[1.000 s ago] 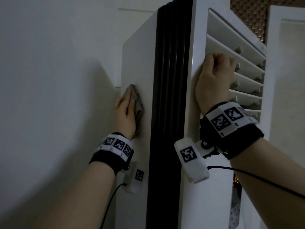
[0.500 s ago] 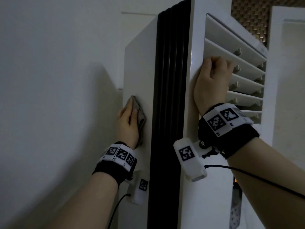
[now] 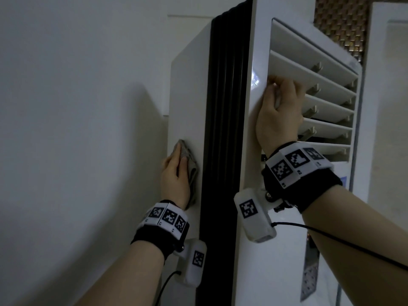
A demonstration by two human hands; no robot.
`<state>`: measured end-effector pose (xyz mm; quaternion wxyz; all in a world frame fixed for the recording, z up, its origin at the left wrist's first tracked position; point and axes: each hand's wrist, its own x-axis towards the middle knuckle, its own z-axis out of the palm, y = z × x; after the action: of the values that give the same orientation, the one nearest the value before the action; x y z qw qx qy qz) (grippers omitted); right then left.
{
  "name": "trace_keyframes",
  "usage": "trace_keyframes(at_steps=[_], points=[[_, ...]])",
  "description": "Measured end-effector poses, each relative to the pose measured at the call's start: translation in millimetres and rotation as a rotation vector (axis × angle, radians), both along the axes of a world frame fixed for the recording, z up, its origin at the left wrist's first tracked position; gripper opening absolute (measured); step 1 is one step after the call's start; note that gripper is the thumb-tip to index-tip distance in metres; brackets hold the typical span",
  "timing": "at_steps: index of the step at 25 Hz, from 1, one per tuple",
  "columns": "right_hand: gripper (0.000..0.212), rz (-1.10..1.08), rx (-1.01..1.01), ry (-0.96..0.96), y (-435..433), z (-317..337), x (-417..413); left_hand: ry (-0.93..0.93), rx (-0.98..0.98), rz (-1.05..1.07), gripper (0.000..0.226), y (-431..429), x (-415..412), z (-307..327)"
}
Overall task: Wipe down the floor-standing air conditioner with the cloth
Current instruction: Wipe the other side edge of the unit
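Observation:
The white floor-standing air conditioner [image 3: 185,89] fills the middle of the view, with a black ribbed strip [image 3: 225,129] down its corner. My left hand [image 3: 174,180] presses a grey cloth [image 3: 191,165] flat against the white side panel, fingers straight and pointing up. The cloth bunches out past the fingertips and along the hand's right side. My right hand [image 3: 278,115] grips the left edge of the vent opening on the front, its fingers curled in beside the white louvres [image 3: 326,85].
A plain white wall [image 3: 77,107] stands close on the left, leaving a narrow gap beside the side panel. A white door frame [image 3: 379,107] and a brown patterned surface [image 3: 340,21] lie behind the unit on the right. Cables trail from both wristbands.
My left hand has slid the cloth down the side panel. My right hand has kept its hold on the vent edge.

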<state>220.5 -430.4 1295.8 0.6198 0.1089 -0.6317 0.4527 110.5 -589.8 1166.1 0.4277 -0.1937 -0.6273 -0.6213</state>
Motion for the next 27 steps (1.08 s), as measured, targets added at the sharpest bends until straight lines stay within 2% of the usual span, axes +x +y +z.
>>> trace_keyframes(at_steps=[2,4,9,11,13,14,15,19,21,23,27], points=[[0.029,0.003,0.049,0.02,2,-6,-2,-0.155,0.013,-0.01,0.041,-2,-1,-20],[0.032,0.015,0.071,0.036,3,-10,-5,-0.177,0.012,-0.015,0.042,2,4,-27],[0.036,0.007,0.053,0.051,4,-11,-8,0.155,-0.087,0.048,0.041,15,29,0],[0.034,0.024,0.057,0.042,5,-11,-6,0.029,-0.062,0.022,0.04,12,27,-6],[0.032,0.048,0.053,0.03,4,-12,-5,-0.267,0.0,0.024,0.043,6,17,-17],[0.032,0.058,0.05,0.02,3,-13,-4,-0.352,-0.005,0.046,0.044,3,13,-19],[0.031,0.059,0.044,0.013,3,-13,-4,-0.35,-0.014,0.06,0.044,2,9,-14],[0.029,0.037,0.037,-0.007,3,-12,-7,-0.069,-0.049,0.039,0.043,3,0,46],[0.029,0.028,0.037,-0.01,3,-14,-8,-0.06,-0.042,0.056,0.043,2,-5,60],[0.028,0.014,0.036,-0.013,3,-15,-8,-0.17,-0.037,0.072,0.044,-3,-10,43],[0.027,-0.037,0.052,-0.014,1,-12,-7,-0.535,-0.082,0.106,0.046,-13,-7,-19]])
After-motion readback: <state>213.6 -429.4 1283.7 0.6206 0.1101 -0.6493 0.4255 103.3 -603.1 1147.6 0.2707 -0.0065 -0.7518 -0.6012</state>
